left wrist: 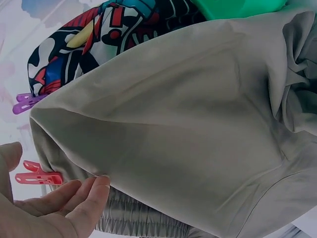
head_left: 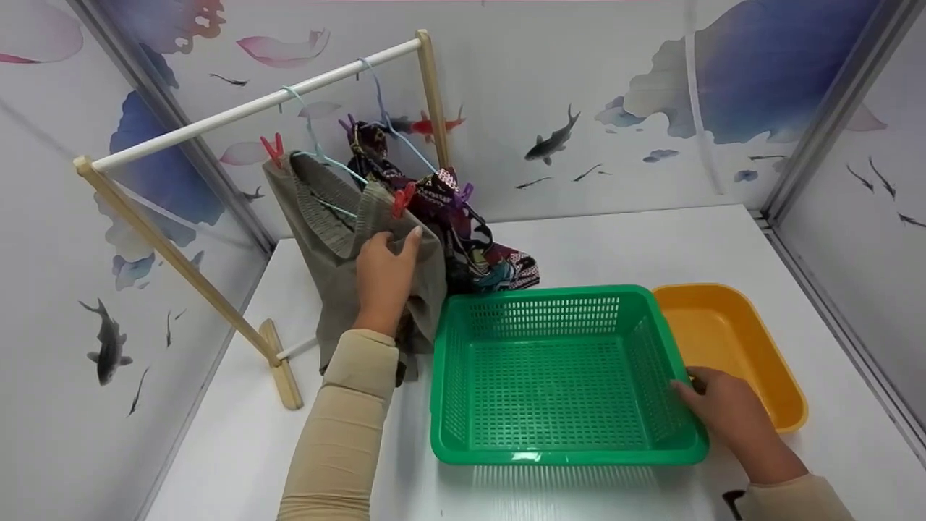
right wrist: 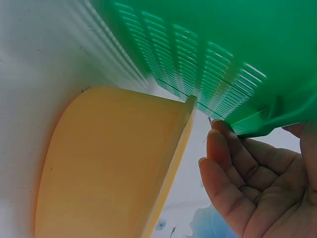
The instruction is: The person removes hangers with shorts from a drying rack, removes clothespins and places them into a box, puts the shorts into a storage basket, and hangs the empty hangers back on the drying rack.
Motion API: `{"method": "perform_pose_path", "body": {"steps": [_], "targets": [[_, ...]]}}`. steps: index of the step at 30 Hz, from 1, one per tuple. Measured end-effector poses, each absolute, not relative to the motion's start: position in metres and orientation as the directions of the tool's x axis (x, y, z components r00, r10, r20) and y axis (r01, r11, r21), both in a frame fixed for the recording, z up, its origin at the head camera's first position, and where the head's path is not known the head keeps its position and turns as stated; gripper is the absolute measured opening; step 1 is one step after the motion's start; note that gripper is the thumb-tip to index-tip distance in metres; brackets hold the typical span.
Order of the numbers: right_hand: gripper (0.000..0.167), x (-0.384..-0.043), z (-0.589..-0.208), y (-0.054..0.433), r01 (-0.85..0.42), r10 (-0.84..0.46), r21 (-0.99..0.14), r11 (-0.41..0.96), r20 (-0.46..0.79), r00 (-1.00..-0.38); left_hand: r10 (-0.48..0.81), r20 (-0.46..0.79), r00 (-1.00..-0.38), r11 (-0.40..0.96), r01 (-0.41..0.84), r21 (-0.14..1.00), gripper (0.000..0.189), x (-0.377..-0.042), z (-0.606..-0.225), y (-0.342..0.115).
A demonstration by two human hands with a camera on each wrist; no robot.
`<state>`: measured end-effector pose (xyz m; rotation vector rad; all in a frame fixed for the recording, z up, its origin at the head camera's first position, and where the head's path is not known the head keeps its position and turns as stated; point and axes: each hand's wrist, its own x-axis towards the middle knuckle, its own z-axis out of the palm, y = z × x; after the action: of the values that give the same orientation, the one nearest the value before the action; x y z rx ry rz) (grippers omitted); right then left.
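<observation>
Grey-brown pants [head_left: 333, 268] with a gathered waistband [left wrist: 143, 213] hang from a light blue hanger [head_left: 318, 148], held by red clips [head_left: 403, 200]. My left hand [head_left: 387, 278] touches the cloth just below the waistband, its fingers [left wrist: 94, 198] fairly straight and the thumb apart in the left wrist view. With the right hand [head_left: 734, 412] I grip the right rim of a green basket [head_left: 568, 457], thumb on top and fingers underneath. The basket has slotted walls and nothing inside. In the right wrist view, the right hand [right wrist: 257, 183] curls under the basket's edge [right wrist: 282, 119].
Behind the pants, a dark patterned garment [head_left: 434, 199] hangs with purple clips [head_left: 463, 194]. Both hangers are on the white bar [head_left: 253, 108] of a wooden-legged rack [head_left: 181, 264]. A yellow tub [head_left: 774, 362] stands right of the basket, partly behind it. Printed walls surround the white table [head_left: 564, 246].
</observation>
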<state>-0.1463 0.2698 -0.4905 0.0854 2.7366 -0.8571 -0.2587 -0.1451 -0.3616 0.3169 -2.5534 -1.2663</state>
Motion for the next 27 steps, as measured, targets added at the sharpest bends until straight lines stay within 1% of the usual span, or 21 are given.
{"method": "perform_pose_path", "body": {"steps": [5,7,11,16,21,27], "targets": [[0.065,-0.147,-0.490,0.270,0.147,-0.019,-0.549,0.823,-0.286,-0.958,-0.335,0.157,-0.929,0.609,-0.086,0.789,0.064,-0.266,-0.355,-0.143],[0.065,-0.148,-0.490,0.270,0.153,-0.016,-0.550,0.821,-0.290,-0.957,-0.347,0.163,-0.924,0.624,-0.097,0.776,0.061,-0.269,-0.352,-0.141],[0.063,-0.148,-0.490,0.270,0.157,-0.013,-0.553,0.818,-0.291,-0.957,-0.371,0.165,-0.914,0.656,-0.132,0.743,0.052,-0.275,-0.348,-0.137],[0.060,-0.147,-0.492,0.269,0.141,-0.017,-0.553,0.821,-0.270,-0.963,-0.384,0.142,-0.913,0.680,-0.175,0.712,0.049,-0.280,-0.346,-0.137],[0.060,-0.146,-0.493,0.269,0.124,-0.025,-0.560,0.819,-0.251,-0.968,-0.376,0.143,-0.916,0.703,-0.182,0.687,0.047,-0.283,-0.345,-0.137],[0.061,-0.146,-0.493,0.270,0.130,-0.022,-0.564,0.816,-0.254,-0.967,-0.379,0.148,-0.914,0.702,-0.180,0.689,0.040,-0.284,-0.344,-0.136]]}}
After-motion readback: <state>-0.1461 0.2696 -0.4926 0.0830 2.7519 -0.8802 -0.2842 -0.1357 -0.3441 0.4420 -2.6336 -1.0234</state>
